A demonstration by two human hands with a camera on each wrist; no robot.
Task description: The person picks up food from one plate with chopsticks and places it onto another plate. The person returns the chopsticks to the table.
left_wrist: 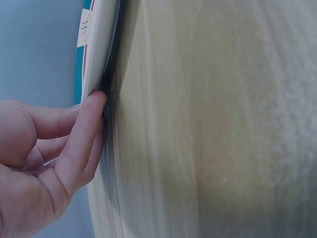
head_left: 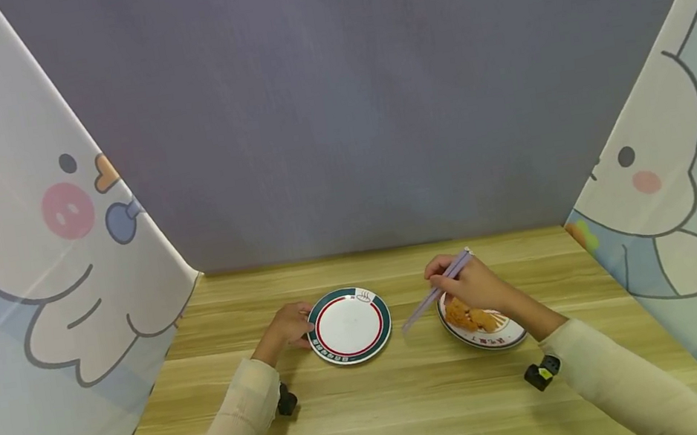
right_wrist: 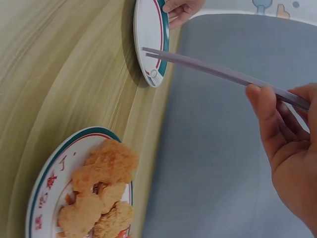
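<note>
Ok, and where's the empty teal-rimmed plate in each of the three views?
Head: the empty teal-rimmed plate is below centre, slightly left.
Left wrist: upper left, nearly edge-on, cut off at the top.
Right wrist: top, just left of centre, partly cut off.
Shared landmark: the left hand, at its rim in all three.

Head view: left sleeve (head_left: pixel 231 430) at seven o'clock, right sleeve (head_left: pixel 622 372) past four. Both long, plain, pale cream; left one creased near cuff. Left hand (head_left: pixel 288 326) and right hand (head_left: pixel 477 287) bare. Small black wrist camera (head_left: pixel 286 401) at left cuff's four o'clock; black two-part unit (head_left: pixel 536 379) at right cuff's eight, yellow-green mark.
</note>
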